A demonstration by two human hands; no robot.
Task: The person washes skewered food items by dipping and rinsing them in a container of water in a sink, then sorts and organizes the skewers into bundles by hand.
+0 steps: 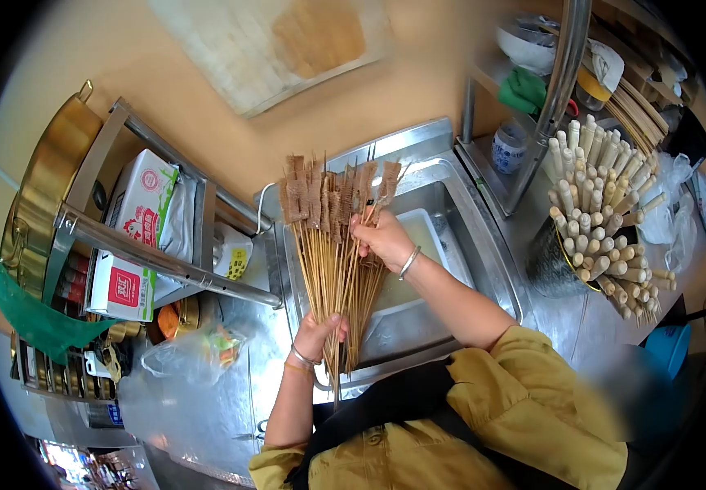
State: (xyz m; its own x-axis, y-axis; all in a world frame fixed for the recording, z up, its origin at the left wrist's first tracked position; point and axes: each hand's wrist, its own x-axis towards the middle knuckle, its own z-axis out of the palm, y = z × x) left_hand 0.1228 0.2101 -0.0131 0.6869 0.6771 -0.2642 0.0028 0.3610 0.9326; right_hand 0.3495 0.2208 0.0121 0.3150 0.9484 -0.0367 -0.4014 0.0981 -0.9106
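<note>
A large bundle of bamboo skewers (314, 269) fans out in front of me, over the left part of the steel sink (483, 237). Brown, rough-textured pieces that look like tripe (318, 196) are threaded on their upper ends. My left hand (322, 335) is wrapped round the bare sticks low in the bundle. Higher up, just below the food on the right side, my right hand (382, 238) has its fingers closed on some of the skewers. Behind my right hand, a white tub (439, 233) with cloudy liquid sits inside the sink.
On the right stands a dark bucket (553, 265) packed with thick pale sticks (602, 212). A metal rack (165, 257) with printed cartons (137, 204) is at the left. A clear plastic bag (182, 355) lies on the steel counter (182, 416). A steel post (553, 98) rises at the right.
</note>
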